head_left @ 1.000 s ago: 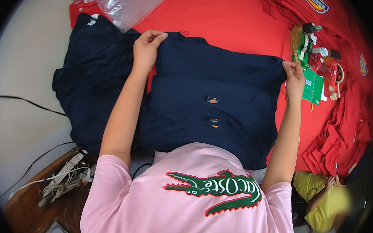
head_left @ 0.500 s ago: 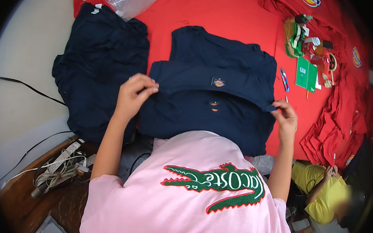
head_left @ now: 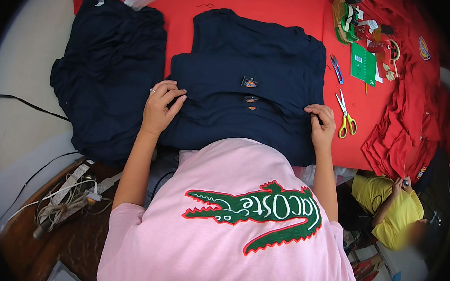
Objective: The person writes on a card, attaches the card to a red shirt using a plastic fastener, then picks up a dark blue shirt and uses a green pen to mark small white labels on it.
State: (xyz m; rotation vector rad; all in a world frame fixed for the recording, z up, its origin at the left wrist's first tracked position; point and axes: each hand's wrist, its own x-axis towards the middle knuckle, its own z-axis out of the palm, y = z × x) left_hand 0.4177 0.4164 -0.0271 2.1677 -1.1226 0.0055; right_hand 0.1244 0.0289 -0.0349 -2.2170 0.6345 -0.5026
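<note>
A stack of navy shirts (head_left: 236, 123) lies in front of me, their small neck labels lined up near the middle. The top navy shirt (head_left: 213, 75) rests flat, its near edge sagging in a shallow curve. At its left corner is my left hand (head_left: 160, 105), a ring on one finger, with thumb and fingers apart by the cloth. My right hand (head_left: 322, 126) lies at the right corner, fingertips on the fabric and thumb apart. Neither hand shows cloth pinched in it.
Navy garments (head_left: 110, 77) lie heaped at left. Right on the red cloth (head_left: 274, 9) are yellow-handled scissors (head_left: 346, 117), blue thread snips (head_left: 336, 69), a green notebook (head_left: 363, 64) and red shirts (head_left: 400, 136). A person in yellow (head_left: 398, 213) sits at lower right. Coiled cables (head_left: 66, 203) lie lower left.
The top navy shirt, held up between both hands before, now lies flat on the stack. Both hands have loosened, and the right has come inward, uncovering the scissors. The whole view has shifted slightly.
</note>
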